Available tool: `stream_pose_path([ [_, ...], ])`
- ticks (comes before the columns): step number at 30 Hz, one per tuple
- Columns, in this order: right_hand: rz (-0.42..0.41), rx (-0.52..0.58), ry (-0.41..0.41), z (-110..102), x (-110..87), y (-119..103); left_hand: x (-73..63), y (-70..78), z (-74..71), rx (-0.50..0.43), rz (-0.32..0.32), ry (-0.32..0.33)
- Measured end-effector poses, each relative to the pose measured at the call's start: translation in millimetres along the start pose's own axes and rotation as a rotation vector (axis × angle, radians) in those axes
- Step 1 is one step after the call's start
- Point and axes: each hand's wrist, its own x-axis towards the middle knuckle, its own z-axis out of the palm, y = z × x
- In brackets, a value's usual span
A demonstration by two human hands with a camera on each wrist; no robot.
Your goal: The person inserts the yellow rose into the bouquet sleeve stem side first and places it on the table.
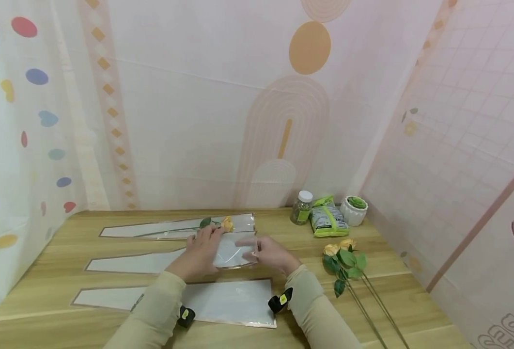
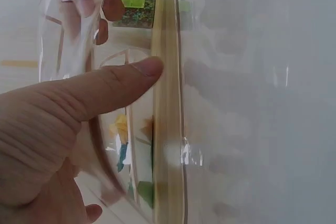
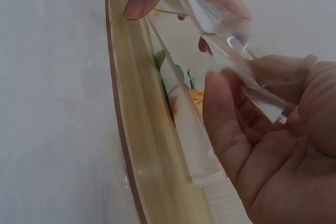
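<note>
My left hand (image 1: 201, 254) spans the middle clear flower sleeve (image 1: 147, 262) on the table, with its thumb (image 2: 123, 85) at the near edge and its fingers at the far edge. The film bulges up between them. At the sleeve's wide end, my right hand (image 1: 274, 253) grips the film (image 3: 247, 72) with curled fingers; some fingertips are hidden behind it. Behind that lies a sleeve with a yellow rose (image 1: 227, 223) in it. A third sleeve (image 1: 235, 303) lies flat nearest to me, partly under the left forearm.
Two yellow roses (image 1: 338, 248) with long stems lie at the right. Farther back stand a white-lidded jar (image 1: 302, 208), a green and grey packet (image 1: 329, 218) and a white pot with a green plant (image 1: 354, 210). A patterned cloth backdrop (image 1: 187, 121) borders the table.
</note>
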Motion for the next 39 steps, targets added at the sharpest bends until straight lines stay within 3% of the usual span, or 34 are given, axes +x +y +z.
stream_pose_path([
  [5, -0.004, -0.003, -0.019, 1, -1.3, -2, -2.4, -2.3, 1.7, 0.019, 0.003, -0.012],
  [13, 0.031, 0.057, 0.028, 1, -3.4, -7, -7.0, -9.8, 3.4, 0.102, -0.004, 0.049],
  [20, -0.012, -0.057, 0.054, -14, -10.9, -12, -11.0, -11.6, -5.4, 0.124, 0.005, 0.032],
  [25, -0.021, -0.107, 0.202, -20, -12.2, -10, -13.3, -16.0, -14.3, 0.137, -0.024, 0.031],
  [30, 0.044, -0.051, 0.345, -23, -10.7, -7, -15.4, -27.3, -20.6, 0.107, -0.045, -0.008],
  [34, 0.047, -0.030, 0.326, -25, -11.3, -7, -15.3, -35.7, -24.7, 0.091, -0.042, -0.033],
  [39, -0.076, -0.074, 0.189, -27, -12.6, -7, -17.6, -39.9, -28.8, 0.162, -0.057, -0.039],
])
